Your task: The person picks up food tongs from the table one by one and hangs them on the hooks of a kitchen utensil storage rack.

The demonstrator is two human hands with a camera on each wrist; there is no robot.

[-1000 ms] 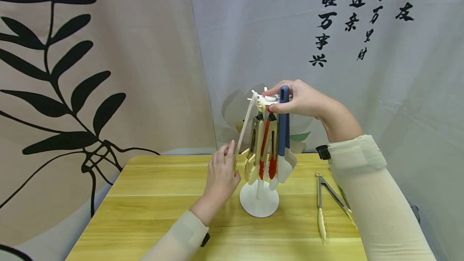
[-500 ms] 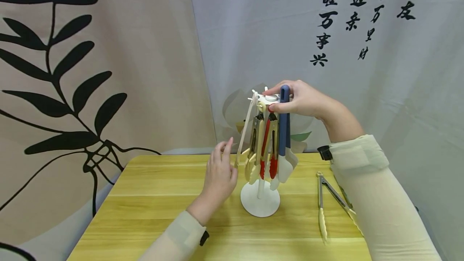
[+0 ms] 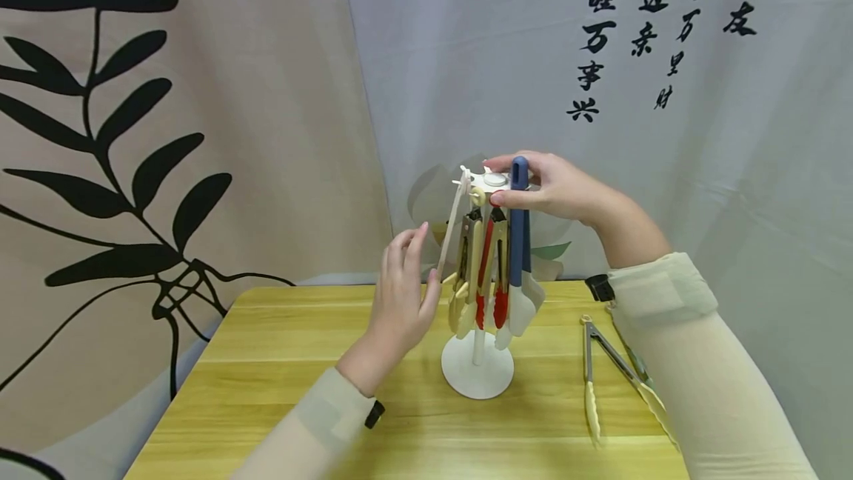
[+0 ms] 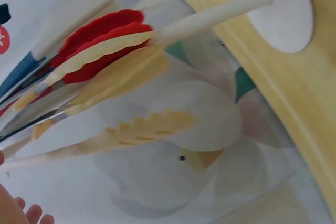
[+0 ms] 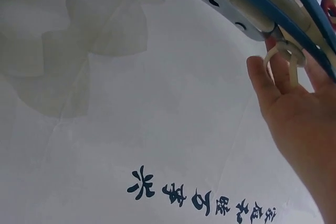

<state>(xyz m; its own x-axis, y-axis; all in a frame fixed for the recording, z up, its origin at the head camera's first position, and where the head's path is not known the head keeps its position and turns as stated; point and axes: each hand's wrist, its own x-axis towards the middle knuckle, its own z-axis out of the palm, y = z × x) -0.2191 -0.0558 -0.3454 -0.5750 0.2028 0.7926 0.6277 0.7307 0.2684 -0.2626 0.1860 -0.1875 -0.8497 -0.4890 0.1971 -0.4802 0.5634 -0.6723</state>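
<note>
A white rotating utensil stand (image 3: 477, 376) stands upright on the table, hung with several kitchen utensils. My right hand (image 3: 556, 184) grips its top, thumb at a red ring, fingers reaching behind. Below hang red-tipped tongs (image 3: 500, 306), cream-tipped tongs (image 3: 464, 313) and blue-handled tongs (image 3: 518, 243) with white ends. At the left hangs a pale utensil (image 3: 450, 232), tilted outward, whose beige toothed end (image 4: 142, 129) shows in the left wrist view. Beside it my left hand (image 3: 403, 291) is raised with extended fingers, thumb close to its handle. The right wrist view shows fingers near a beige ring (image 5: 287, 53).
On the table's right lie spread metal tongs (image 3: 589, 361) with cream tips, partly overlapped by the right sleeve (image 3: 693, 361). Another object is mostly hidden behind that sleeve. A printed cloth (image 3: 280, 132) hangs behind the wooden table (image 3: 300, 376).
My left hand has drawn away from the pale utensil's lower end and risen slightly along it. The right hand stays at the stand's top, and the stand keeps its place.
</note>
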